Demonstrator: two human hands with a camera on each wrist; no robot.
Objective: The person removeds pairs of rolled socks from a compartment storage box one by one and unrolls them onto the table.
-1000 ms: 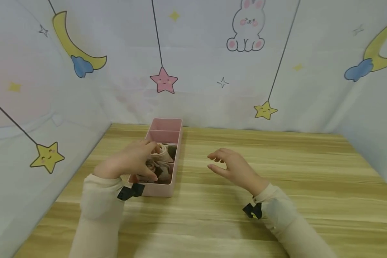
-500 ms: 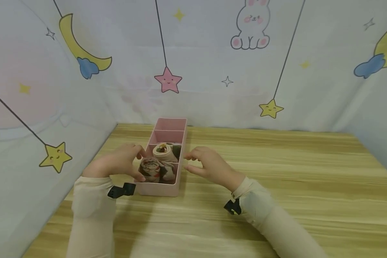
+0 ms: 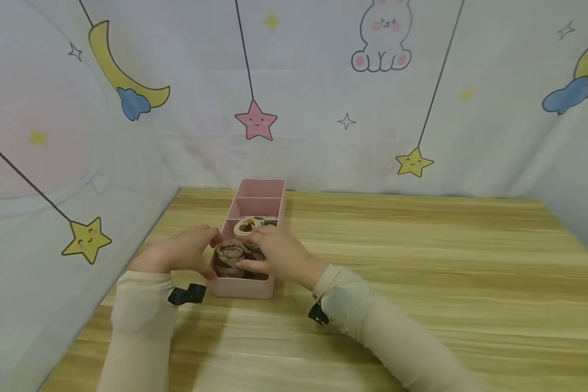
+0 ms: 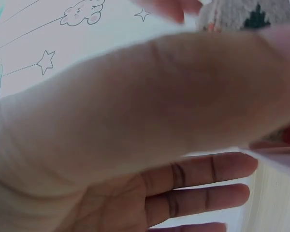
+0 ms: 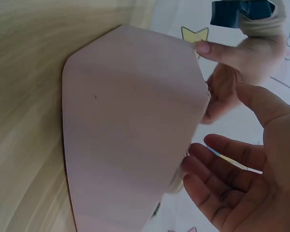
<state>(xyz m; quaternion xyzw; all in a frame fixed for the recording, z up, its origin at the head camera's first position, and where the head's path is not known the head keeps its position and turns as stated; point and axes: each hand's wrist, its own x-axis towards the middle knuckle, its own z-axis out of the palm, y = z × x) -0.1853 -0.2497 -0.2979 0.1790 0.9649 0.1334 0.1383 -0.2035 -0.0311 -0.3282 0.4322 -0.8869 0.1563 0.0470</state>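
Observation:
A long pink divided box stands on the table, with rolled-up socks in its two nearer compartments. In the front compartment is a brown patterned sock roll; a cream-rimmed sock roll sits in the one behind. My left hand is at the box's left side, thumb by the front-left corner and fingers at the rim, relaxed. My right hand reaches over the right wall, thumb and fingers spread above the front roll, partly hiding both rolls. The right wrist view shows the box's outer side wall.
Behind the rolls, two rear compartments of the box show bare pink walls. The wood-grain table extends right and toward me. White printed curtains stand behind and at both sides.
My left hand has drawn back from over the rolls to the box's left side. My right hand has come left from the table to over the box's right wall. The view shifts slightly.

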